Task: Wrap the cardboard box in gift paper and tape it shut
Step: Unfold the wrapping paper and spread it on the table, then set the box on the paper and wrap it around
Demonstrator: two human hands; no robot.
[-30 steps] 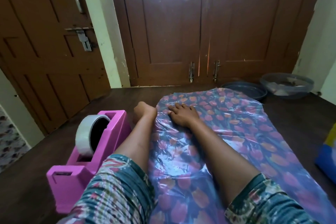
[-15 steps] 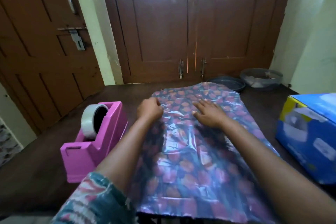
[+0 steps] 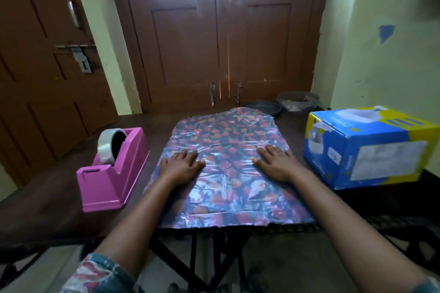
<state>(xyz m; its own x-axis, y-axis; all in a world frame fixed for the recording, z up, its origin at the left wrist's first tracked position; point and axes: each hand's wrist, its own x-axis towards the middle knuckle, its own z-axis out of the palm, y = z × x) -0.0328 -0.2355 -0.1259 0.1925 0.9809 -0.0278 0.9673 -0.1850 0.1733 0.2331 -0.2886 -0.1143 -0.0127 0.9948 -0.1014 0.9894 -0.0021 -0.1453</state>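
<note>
Gift paper point(image 3: 226, 135), count 1: a glossy sheet with a floral print is laid flat on the middle of the counter point(image 3: 47, 197). Its near edge is aligned with the counter's near edge, and the surface is crinkled.
Cardboard box point(image 3: 371, 150), count 1: a blue and yellow box is stood on the counter to the right of the sheet, just beside it. No paper is wrapped round it.
Left hand point(image 3: 181, 166), count 1: it is pressed palm-down on the left part of the sheet with the fingers straight and slightly spread. Nothing is held.
Right hand point(image 3: 276, 164), count 1: it is pressed palm-down on the right part of the sheet with the fingers straight and slightly spread. Nothing is held.
Tape dispenser point(image 3: 112, 181), count 1: a pink unit is placed on the counter to the left of the sheet.
Tape roll point(image 3: 108, 143), count 1: it is seated upright in the dispenser.
Basins, count 2: a dark basin point(image 3: 262, 107) and a grey basin point(image 3: 297, 101) are located beyond the far edge of the sheet, near the double door point(image 3: 226, 43).
</note>
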